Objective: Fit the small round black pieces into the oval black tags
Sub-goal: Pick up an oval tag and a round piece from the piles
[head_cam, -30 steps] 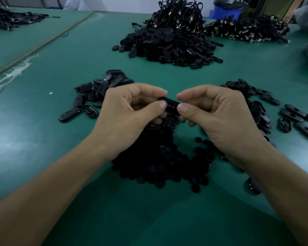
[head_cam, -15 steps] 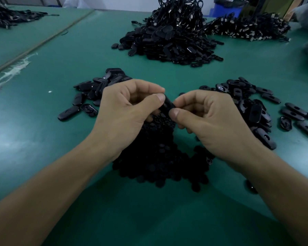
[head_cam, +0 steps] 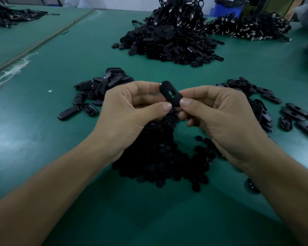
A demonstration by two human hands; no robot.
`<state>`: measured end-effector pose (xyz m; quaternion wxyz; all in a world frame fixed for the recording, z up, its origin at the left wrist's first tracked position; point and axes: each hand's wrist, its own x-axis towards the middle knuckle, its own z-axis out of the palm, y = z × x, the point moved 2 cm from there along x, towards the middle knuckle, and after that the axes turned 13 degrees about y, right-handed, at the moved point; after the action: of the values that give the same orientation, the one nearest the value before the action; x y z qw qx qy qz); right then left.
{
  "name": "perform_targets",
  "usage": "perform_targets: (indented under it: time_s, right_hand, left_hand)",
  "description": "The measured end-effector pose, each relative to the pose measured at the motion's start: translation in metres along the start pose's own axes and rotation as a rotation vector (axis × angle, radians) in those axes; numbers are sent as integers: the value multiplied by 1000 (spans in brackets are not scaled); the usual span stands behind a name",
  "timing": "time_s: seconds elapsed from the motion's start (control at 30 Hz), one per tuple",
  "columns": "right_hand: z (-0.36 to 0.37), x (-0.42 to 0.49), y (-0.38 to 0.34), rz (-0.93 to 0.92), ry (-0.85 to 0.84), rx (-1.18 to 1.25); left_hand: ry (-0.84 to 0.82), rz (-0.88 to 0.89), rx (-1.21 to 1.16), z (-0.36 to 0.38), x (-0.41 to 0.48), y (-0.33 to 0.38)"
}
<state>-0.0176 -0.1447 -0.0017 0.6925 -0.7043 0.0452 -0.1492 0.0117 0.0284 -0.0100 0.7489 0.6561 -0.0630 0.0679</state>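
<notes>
While both of my hands are raised over the green table (head_cam: 43, 125), I hold one oval black tag (head_cam: 169, 94) between them. My left hand (head_cam: 132, 112) pinches its far end between thumb and forefinger, with the other fingers curled in under. My right hand (head_cam: 220, 114) pinches the near end the same way, its thumb tip pressed on the tag's edge. The tag is tilted, with a flat face turned up toward me, and a small slot in its middle lets the green show through. Whether a round piece already sits in it I cannot tell.

Directly below my hands lies the heap of small round black pieces (head_cam: 158, 157), spreading toward my wrists. A loose pile of oval tags (head_cam: 100, 86) lies to the left of my left hand, and a second pile of tags (head_cam: 260, 107) is strewn to the right, partly hidden behind my right hand. Farther back rises a big mound of corded tags (head_cam: 172, 38), with another dark heap (head_cam: 247, 27) beside it and a blue bin (head_cam: 228, 7) behind.
</notes>
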Motion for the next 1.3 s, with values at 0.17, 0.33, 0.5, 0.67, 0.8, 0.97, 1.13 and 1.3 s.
perform_targets:
  time_s: [0.17, 0.33, 0.5, 0.67, 0.8, 0.97, 1.13, 1.3]
  right_hand:
    - [1, -1, 0, 16, -3, 7]
    - [5, -4, -1, -9, -68, -42]
    - [-2, -1, 3, -302, 50, -523]
    - [-7, 2, 6, -390, -29, -853]
    - [2, 1, 6, -434, -168, -978]
    - [8, 2, 7, -415, -203, -1016]
    - [5, 4, 10, -328, -192, -929]
    - [4, 3, 8, -339, -175, -890]
  left_hand:
    - [-34, 40, 53, 2, -3, 1]
    - [-23, 80, 105, 2, -2, -4]
    - [62, 119, 109, -3, 4, -4]
    - [89, 117, 57, -6, 7, -2]
    - [89, 129, 96, -6, 7, -3]
    - [96, 133, 116, -7, 7, -6]
    - [117, 110, 98, -9, 7, -7]
    - [128, 84, 106, -9, 7, -6]
